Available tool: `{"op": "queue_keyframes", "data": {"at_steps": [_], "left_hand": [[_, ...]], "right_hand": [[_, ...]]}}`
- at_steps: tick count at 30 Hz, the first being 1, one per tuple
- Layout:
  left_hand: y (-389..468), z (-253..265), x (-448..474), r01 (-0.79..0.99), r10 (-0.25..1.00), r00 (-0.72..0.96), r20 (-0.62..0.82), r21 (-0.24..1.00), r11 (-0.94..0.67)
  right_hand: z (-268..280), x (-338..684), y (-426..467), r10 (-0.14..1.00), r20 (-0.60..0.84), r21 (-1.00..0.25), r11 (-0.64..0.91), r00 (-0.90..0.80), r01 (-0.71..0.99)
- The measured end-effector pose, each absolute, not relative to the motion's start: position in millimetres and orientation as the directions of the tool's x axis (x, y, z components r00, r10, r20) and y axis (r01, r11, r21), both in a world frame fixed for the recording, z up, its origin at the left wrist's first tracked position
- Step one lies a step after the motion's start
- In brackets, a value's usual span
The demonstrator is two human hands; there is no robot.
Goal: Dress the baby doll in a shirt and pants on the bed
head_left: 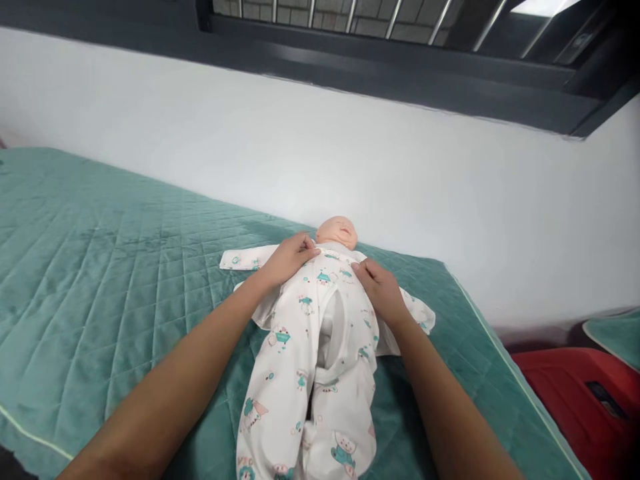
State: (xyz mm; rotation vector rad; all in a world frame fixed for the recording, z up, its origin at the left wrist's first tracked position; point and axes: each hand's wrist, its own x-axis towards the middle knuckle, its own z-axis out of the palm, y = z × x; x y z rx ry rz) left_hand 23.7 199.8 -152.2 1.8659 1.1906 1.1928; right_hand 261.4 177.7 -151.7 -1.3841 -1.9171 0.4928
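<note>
A baby doll [336, 232] lies on its back on a green quilted bed cover [165, 273], its head toward the wall. White printed baby pants [285, 360] with an open crotch cover its front up to the chest, legs toward me. Under them is a white printed baby top [246, 259], sleeves spread to both sides. My left hand [291, 257] is closed, pinching the left end of the pants' waistband near the doll's neck. At the waistband's right side, my right hand [376, 283] is closed on the cloth, thumb on top. The doll's body is hidden by the clothes.
A white wall [200, 133] rises directly behind the doll's head. Above it runs a dark window frame [350, 63] with metal bars. The cover's piped right edge drops off beside a red plastic stool or chair [575, 387] at the lower right.
</note>
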Motion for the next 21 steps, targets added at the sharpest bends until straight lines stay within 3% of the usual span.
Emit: {"op": "queue_keyframes", "data": {"at_steps": [4, 9, 14, 16, 21], "left_hand": [[216, -155, 28, 0.385, 0.936, 0.184, 0.300, 0.854, -0.350], [208, -153, 29, 0.458, 0.919, 0.195, 0.343, 0.797, -0.395], [208, -156, 22, 0.608, 0.850, 0.263, 0.457, 0.606, -0.514], [209, -156, 17, 0.572, 0.858, 0.299, 0.418, 0.641, -0.512], [203, -150, 9, 0.479, 0.859, 0.372, 0.353, 0.720, -0.503]], "right_hand": [[-157, 257, 191, 0.942, 0.329, -0.704, 0.295, -0.071, 0.646], [-164, 255, 186, 0.930, 0.367, -0.712, 0.270, 0.016, 0.648], [-167, 264, 190, 0.849, 0.514, -0.547, 0.432, -0.120, 0.717], [-168, 268, 193, 0.845, 0.507, -0.537, 0.465, -0.171, 0.704], [-164, 272, 193, 0.887, 0.362, -0.656, 0.460, -0.285, 0.598]]}}
